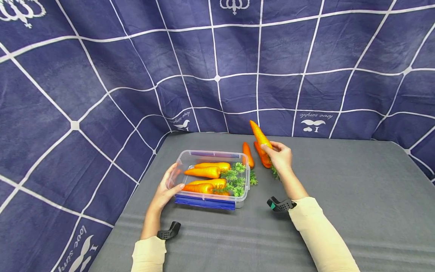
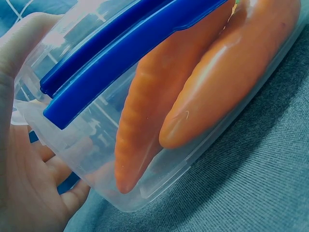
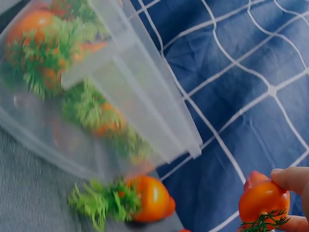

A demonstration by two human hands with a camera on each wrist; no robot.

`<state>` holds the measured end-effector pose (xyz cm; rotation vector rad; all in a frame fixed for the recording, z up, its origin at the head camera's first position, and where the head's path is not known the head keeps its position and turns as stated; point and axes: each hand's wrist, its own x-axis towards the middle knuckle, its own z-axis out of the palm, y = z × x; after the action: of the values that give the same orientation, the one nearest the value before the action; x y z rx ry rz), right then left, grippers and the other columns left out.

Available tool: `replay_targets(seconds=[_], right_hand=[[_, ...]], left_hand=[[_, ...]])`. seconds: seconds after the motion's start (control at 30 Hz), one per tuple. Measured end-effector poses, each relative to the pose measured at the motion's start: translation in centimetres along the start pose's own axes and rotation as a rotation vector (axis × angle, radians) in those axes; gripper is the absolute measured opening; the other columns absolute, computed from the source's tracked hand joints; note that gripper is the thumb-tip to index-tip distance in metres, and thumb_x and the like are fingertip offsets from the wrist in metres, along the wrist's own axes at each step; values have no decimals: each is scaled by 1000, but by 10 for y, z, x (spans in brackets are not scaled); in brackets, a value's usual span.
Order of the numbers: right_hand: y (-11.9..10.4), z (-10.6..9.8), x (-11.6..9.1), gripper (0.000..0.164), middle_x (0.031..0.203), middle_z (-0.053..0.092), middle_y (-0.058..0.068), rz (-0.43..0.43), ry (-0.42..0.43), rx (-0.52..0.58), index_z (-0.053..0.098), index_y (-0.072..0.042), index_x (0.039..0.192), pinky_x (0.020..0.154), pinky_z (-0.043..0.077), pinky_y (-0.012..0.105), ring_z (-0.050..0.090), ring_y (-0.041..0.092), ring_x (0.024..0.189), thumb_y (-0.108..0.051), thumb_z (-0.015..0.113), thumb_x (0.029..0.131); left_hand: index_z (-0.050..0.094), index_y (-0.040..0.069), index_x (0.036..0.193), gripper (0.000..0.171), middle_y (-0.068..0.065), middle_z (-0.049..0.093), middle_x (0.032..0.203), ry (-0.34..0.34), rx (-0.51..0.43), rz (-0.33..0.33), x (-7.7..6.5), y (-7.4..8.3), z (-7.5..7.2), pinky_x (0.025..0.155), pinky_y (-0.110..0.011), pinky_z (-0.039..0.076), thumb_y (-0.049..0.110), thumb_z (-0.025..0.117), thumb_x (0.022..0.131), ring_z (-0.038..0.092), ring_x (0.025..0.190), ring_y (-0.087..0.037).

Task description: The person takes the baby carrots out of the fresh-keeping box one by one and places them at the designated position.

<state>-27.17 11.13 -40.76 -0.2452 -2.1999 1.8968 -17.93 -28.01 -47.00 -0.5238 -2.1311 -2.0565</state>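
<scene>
Toward the left stands a clear plastic food container [image 1: 240,204] with blue side latches [image 1: 205,202]. My left hand [image 1: 162,194] grips its left end, thumb at the rim and fingers along the outer wall. Several orange carrots [image 1: 203,172] with green leafy tops [image 1: 239,181] lie inside, tips toward the left hand. My right hand [image 1: 282,156] pinches another carrot [image 1: 259,133] near its thick end, tip pointing up, right of the container. In the right wrist view, the held carrot's rounded end [image 3: 263,200] shows between thumb and fingers, with green sprigs below.
Two more carrots, one [image 1: 247,154] close by the container's right end and a redder one [image 1: 263,155] under the right hand, lie on the grey cloth-covered table [image 1: 346,196]. A blue curtain with white lines [image 1: 278,90] hangs behind and to the left.
</scene>
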Motion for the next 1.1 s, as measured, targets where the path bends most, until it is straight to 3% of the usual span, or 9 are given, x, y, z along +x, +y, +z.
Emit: replay_targets(seconds=[0.33, 0.6, 0.9, 1.1], right_hand=[[18, -20, 10, 47, 100, 69, 13, 63, 76, -26, 68, 4, 115, 64, 45, 13, 56, -1, 71, -27, 79, 82], [33, -30, 13, 52, 112, 66, 20, 133, 75, -106, 65, 3, 121, 65, 44, 15, 55, 5, 76, -31, 77, 84], [49, -33, 16, 55, 117, 64, 21, 169, 51, -186, 65, 3, 121, 84, 43, 29, 56, 27, 102, -37, 75, 84], [56, -31, 12, 56, 122, 62, 23, 175, 19, -253, 65, 3, 121, 96, 40, 42, 53, 34, 113, -39, 73, 85]], left_hand=[[17, -7, 150, 78, -32, 10, 155, -6, -15, 13, 0, -1, 0, 113, -26, 25, -14, 59, 84, 24, 141, -37], [19, -6, 150, 77, -30, 12, 156, 3, -3, -4, -1, 2, 1, 114, -28, 23, -14, 58, 84, 21, 141, -41], [18, -7, 150, 78, -31, 10, 156, -6, 2, 5, 0, 0, 0, 115, -28, 21, -14, 58, 84, 21, 141, -42], [18, -8, 149, 78, -31, 10, 156, -4, 4, 6, 0, 0, 0, 115, -29, 21, -14, 58, 84, 21, 141, -42]])
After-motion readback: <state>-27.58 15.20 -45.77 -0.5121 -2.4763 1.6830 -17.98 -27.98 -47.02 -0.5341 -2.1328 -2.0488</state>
